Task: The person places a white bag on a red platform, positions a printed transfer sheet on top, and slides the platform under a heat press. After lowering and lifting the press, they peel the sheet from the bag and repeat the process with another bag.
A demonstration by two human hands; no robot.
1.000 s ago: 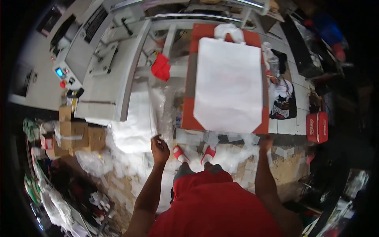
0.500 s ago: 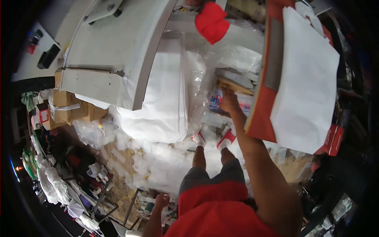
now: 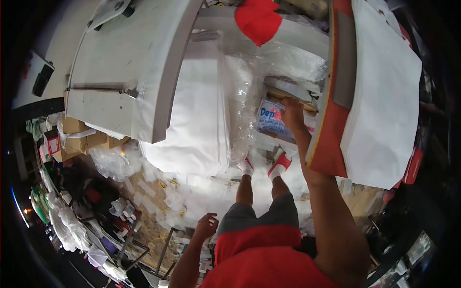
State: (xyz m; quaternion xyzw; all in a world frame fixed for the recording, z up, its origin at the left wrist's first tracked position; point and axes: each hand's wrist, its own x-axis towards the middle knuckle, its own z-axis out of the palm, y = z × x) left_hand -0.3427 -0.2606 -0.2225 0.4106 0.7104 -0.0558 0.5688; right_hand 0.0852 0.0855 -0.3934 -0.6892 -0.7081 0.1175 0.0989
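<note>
My right hand (image 3: pixel 292 114) reaches down to a white printed bag (image 3: pixel 272 118) with blue and red lettering, on a low shelf between the tables. Its fingers look curled near the bag's upper edge; whether they grip anything cannot be made out. My left hand (image 3: pixel 207 225) hangs low beside my shorts, over the floor, with loosely bent fingers apart and nothing in it. Left of the bag are clear plastic wrap (image 3: pixel 242 96) and a thick stack of white sheets (image 3: pixel 197 115).
A grey machine table (image 3: pixel 129 53) stands at the upper left. White sheets (image 3: pixel 384 96) lie on the red-edged board (image 3: pixel 331 149) at right. Red cloth (image 3: pixel 258 21) hangs at the top. White scraps (image 3: pixel 187 197) cover the floor; cardboard boxes (image 3: pixel 86 141) stand left.
My right hand has shifted slightly right and up, and more of the bag's lettering shows. My left hand has risen and moved right. The whole view has shifted a little.
</note>
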